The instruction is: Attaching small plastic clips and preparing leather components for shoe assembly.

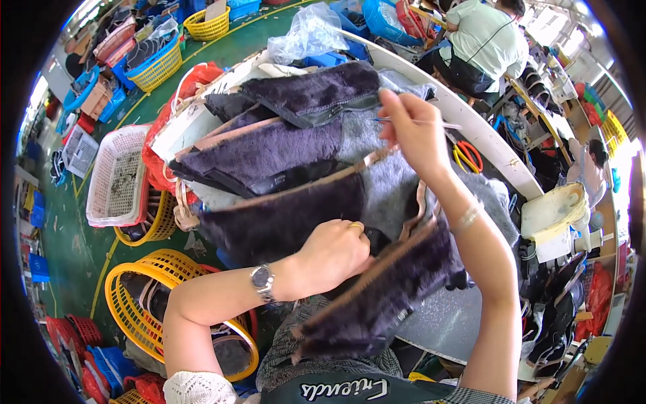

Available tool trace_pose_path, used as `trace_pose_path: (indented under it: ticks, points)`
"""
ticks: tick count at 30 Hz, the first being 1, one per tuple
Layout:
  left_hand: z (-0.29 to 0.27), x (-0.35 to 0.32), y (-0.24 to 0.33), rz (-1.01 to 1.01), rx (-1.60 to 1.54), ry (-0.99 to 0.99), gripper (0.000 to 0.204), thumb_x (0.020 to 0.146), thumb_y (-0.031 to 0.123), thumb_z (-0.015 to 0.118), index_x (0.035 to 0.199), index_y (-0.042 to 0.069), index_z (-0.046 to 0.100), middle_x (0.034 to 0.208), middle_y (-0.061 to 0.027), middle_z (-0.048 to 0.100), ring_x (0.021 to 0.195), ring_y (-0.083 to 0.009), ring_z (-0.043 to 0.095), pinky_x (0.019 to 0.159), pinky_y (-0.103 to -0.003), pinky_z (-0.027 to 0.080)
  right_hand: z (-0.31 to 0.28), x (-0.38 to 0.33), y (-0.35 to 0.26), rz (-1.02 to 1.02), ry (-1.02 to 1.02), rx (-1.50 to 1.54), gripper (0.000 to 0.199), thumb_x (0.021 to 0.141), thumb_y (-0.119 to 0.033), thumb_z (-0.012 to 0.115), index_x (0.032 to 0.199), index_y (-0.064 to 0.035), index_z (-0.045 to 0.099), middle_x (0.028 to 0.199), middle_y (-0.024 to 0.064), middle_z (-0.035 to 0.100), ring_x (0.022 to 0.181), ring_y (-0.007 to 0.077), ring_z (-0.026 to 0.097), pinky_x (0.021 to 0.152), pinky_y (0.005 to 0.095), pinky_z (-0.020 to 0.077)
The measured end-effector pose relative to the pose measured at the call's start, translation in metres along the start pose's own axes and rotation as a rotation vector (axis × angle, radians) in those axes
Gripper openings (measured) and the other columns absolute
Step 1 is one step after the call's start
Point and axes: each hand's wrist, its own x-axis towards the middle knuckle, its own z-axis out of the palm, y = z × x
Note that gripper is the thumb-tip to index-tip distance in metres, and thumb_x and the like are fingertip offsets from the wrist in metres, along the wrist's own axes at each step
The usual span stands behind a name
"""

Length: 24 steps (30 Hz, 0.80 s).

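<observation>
The left hand (331, 254) curls at dark plush pieces (289, 217), grip I cannot tell; farther right hand (416, 131) pinches a thin rod (449, 125).

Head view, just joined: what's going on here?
Dark fur pieces are spread in overlapping layers. The person's left hand is curled against the nearest fur piece, its fingertips hidden. The right hand, raised above the grey fur, has a thin, pale, stick-like tool in its grip. An orange-handled tool lies to the right. Another person is further back.
</observation>
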Motion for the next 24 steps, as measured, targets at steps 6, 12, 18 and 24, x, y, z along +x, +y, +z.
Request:
trace_pose_path:
  ticks: [6,12,18,24]
  points:
    - [-0.062,0.067,-0.085,-0.146,0.297,0.449,0.043,0.078,0.023,0.074,0.117,0.011,0.061,0.12,-0.0146,0.06,0.117,-0.036,0.053,0.101,-0.047,0.039,-0.002,0.07,0.072,-0.096,0.057,-0.19,0.043,0.092,-0.036,0.062,0.067,-0.0016,0.059,0.051,0.0047,0.057,0.045,0.0089,0.055,0.044,0.0277,0.0428]
    - [-0.032,0.074,-0.132,-0.314,0.42,0.232,0.051,0.085,0.02,0.065,0.134,0.019,0.051,0.136,-0.0137,0.052,0.13,-0.041,0.043,0.104,-0.068,0.024,0.006,0.08,0.084,-0.043,-0.074,-0.297,0.042,0.092,-0.033,0.063,0.064,-0.0011,0.058,0.052,0.0092,0.059,0.046,0.0148,0.059,0.046,0.0303,0.0444]
    - [-0.029,0.078,-0.134,-0.267,0.509,0.228,0.055,0.081,0.008,0.061,0.134,0.016,0.051,0.135,-0.0135,0.053,0.128,-0.0406,0.045,0.103,-0.067,0.029,-0.005,0.082,0.094,-0.156,0.13,-0.427,0.042,0.092,-0.029,0.063,0.063,0.0006,0.057,0.052,0.0104,0.059,0.041,0.0159,0.057,0.044,0.0305,0.0445]
    - [-0.05,0.078,-0.153,-0.216,0.406,0.45,0.052,0.077,-0.006,0.05,0.125,0.012,0.06,0.12,-0.0125,0.063,0.107,-0.0333,0.062,0.088,-0.048,0.051,-0.021,0.087,0.065,-0.145,0.258,0.19,0.035,0.095,-0.029,0.06,0.076,0.0005,0.061,0.06,0.0082,0.063,0.047,0.0111,0.057,0.045,0.0237,0.0454]
